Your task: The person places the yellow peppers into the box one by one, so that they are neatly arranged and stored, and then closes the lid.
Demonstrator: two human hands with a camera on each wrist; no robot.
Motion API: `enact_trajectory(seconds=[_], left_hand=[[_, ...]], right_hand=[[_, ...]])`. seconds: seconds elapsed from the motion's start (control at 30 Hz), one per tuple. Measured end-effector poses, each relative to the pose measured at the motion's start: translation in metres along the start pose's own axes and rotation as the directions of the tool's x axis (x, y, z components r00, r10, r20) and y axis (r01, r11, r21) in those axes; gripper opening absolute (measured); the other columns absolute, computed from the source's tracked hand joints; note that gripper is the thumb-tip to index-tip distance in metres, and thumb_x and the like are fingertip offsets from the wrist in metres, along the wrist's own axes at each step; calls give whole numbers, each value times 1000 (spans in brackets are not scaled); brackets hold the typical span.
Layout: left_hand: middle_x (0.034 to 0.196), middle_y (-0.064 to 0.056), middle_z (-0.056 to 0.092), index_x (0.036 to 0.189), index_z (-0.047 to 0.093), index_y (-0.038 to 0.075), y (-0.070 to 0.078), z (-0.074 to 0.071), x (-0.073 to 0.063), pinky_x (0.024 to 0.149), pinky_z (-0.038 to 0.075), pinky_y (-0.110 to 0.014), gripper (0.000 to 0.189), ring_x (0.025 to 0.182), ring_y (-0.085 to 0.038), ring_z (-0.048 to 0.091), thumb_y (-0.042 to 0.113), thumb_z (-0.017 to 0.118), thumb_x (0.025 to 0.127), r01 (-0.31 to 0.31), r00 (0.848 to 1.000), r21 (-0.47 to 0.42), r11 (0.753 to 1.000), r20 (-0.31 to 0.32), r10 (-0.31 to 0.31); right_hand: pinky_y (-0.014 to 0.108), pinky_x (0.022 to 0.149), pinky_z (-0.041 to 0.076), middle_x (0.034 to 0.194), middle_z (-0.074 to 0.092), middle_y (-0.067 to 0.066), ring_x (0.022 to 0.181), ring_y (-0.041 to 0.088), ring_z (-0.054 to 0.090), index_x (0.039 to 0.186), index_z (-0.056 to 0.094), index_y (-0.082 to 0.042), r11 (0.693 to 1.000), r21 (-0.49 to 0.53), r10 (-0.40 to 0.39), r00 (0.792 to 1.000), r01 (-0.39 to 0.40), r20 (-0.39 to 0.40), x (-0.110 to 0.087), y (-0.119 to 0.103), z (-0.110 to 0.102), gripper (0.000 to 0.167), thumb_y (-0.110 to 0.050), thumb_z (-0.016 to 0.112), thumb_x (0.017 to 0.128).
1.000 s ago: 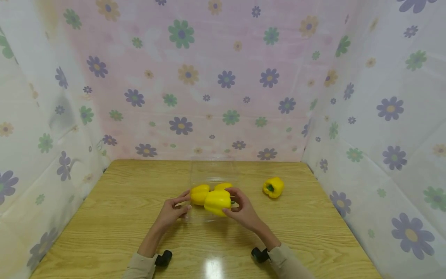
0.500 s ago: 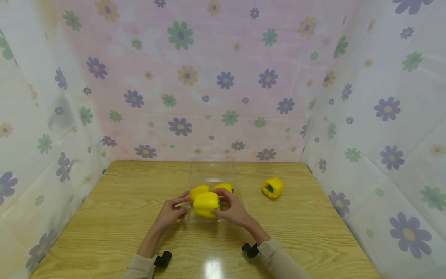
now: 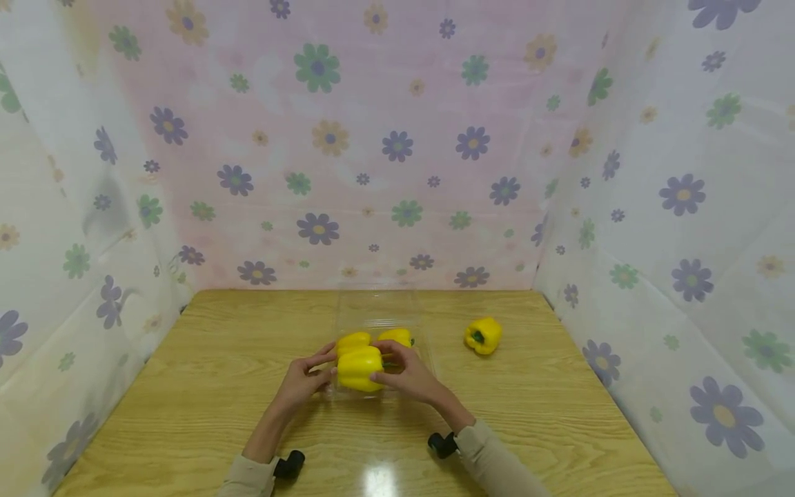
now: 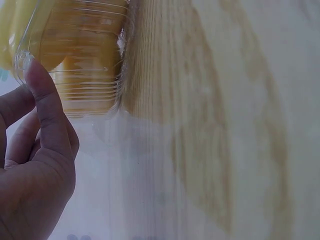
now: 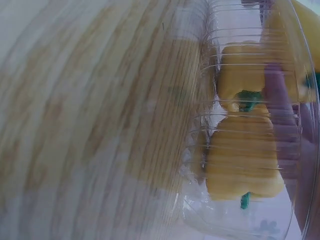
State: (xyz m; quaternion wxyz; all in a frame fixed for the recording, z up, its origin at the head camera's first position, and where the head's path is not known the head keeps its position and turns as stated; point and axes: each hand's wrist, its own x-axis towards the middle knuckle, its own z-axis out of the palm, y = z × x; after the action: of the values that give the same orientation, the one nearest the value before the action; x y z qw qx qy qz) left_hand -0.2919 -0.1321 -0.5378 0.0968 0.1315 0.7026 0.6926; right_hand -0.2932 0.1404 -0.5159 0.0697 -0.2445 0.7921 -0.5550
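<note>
My right hand (image 3: 411,376) holds a yellow bell pepper (image 3: 359,368) from its stem side, low over the near left part of a clear plastic clamshell box (image 4: 92,92). Thumb and fingers of my left hand (image 3: 301,382) pinch the box's rim at the left, as the left wrist view shows. Two more yellow peppers lie inside: one at the back left (image 3: 352,342), the other at the back right (image 3: 395,336). Through the ribbed wall in the right wrist view, a pepper (image 5: 244,157) with a green stem shows, and the right fingers reach in behind it.
The box's transparent lid (image 3: 377,304) lies folded back toward the rear wall. To the right of the box, another yellow pepper (image 3: 483,336) rests on the wooden table (image 3: 534,414). Flower-printed cloth (image 3: 397,179) encloses the table at the back and sides.
My right hand has carried its pepper left and slightly nearer me, to the box's near left part, uncovering the back right pepper. The left hand stays at the rim.
</note>
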Motion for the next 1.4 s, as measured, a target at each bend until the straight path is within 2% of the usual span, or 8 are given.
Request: enact_trajectory(seconds=[0.3, 0.8, 1.1, 1.2, 1.4], left_hand=[[164, -14, 34, 140, 55, -9, 2, 2, -2, 64, 53, -20, 44, 73, -10, 61, 5, 64, 100, 8, 1000, 12, 1000, -9, -8], [163, -13, 36, 139, 57, -10, 3, 4, -1, 64, 53, -20, 41, 74, -9, 61, 3, 62, 100, 31, 999, 12, 999, -41, -30], [164, -13, 34, 140, 55, -10, 3, 3, -2, 65, 54, -20, 41, 78, -8, 63, 4, 61, 102, 30, 999, 18, 999, -38, -30], [163, -13, 35, 139, 56, -10, 2, 3, -1, 65, 54, -20, 40, 76, -8, 63, 4, 61, 102, 32, 999, 18, 999, -43, -31], [163, -12, 37, 137, 59, -9, 1, 4, 0, 63, 53, -20, 39, 73, -9, 61, 4, 62, 101, 40, 998, 11, 999, -53, -39]], right_hand=[[34, 95, 56, 136, 60, 4, 121, 23, 60, 144, 54, -18, 1000, 18, 17, 999, -18, 38, 2, 6, -3, 55, -24, 75, 94], [32, 101, 52, 137, 61, 3, 120, 20, 61, 147, 53, -14, 1000, -12, 4, 997, -3, 72, 1, 7, -7, 59, -25, 76, 94], [37, 103, 51, 140, 59, 9, 123, 24, 59, 146, 52, -10, 999, -25, -41, 993, 44, 112, 2, 5, -6, 60, -20, 78, 93], [39, 104, 51, 141, 58, 11, 124, 26, 59, 146, 52, -9, 999, -27, -33, 994, 36, 105, 1, 4, -5, 59, -19, 76, 94], [45, 106, 49, 147, 54, 12, 131, 30, 55, 147, 54, -13, 999, -36, 31, 998, -29, 59, -2, 2, -3, 50, -25, 66, 101]])
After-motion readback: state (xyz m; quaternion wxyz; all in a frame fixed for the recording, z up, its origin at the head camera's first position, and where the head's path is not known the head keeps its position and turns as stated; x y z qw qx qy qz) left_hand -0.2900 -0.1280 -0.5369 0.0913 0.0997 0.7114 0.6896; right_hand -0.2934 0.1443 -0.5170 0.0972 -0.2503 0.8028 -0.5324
